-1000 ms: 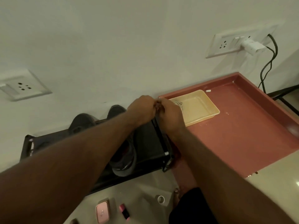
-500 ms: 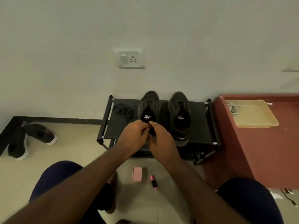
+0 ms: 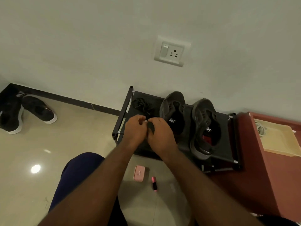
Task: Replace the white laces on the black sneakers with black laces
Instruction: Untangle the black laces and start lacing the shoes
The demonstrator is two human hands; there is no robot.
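Indoors, left hand point(image 3: 135, 132) and right hand point(image 3: 161, 138) pinch black lace point(image 3: 150, 128) over a wall-side rack point(image 3: 124, 110).

The rack point(image 3: 123, 111) stands on the floor point(image 3: 65, 136) against the wall, below the socket point(image 3: 171, 52); two sneakers point(image 3: 172, 110) sit side by side on its middle and right, toes to the wall; loose laces point(image 3: 143, 105) lie at its rear left corner; the left hand point(image 3: 135, 131) and right hand point(image 3: 160, 137) meet over its front left, pinching a lace strand point(image 3: 150, 128); a case point(image 3: 139, 173) and tube point(image 3: 154, 183) lie on the floor before the rack; a pair of shoes point(image 3: 38, 109) lies far left by the wall; the worktop point(image 3: 260, 176) adjoins the rack's right edge, carrying a tray point(image 3: 280, 144) with a cord point(image 3: 260, 129) in its rear left corner.
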